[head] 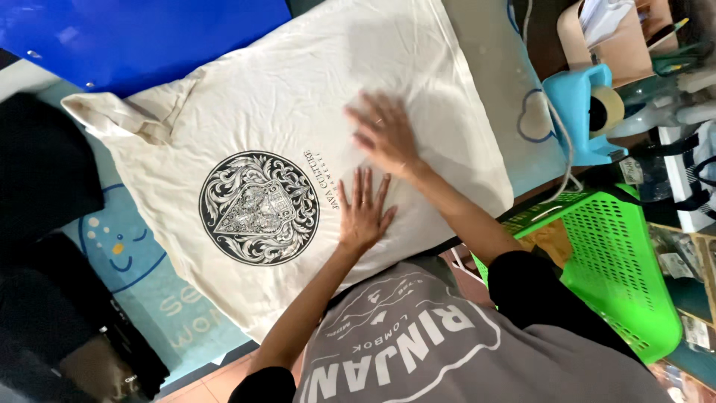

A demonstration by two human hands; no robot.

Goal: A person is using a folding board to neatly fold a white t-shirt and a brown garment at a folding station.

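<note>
Both palms lie flat with fingers spread, gripping nothing: the left hand [363, 215] and right hand [384, 133] press on a cream T-shirt [298, 112] spread face up across the table. Its chest bears a round black ornamental emblem [259, 208], just beside the left hand. A green plastic basket [615, 269] and light-blue tape dispenser [585, 112] stand at the right edge, a blue folder [142, 37] beyond the collar.

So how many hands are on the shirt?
2. The left hand lies flat beside the round black print on the cream shirt. The right hand presses the cloth farther up. No other hands show.
</note>
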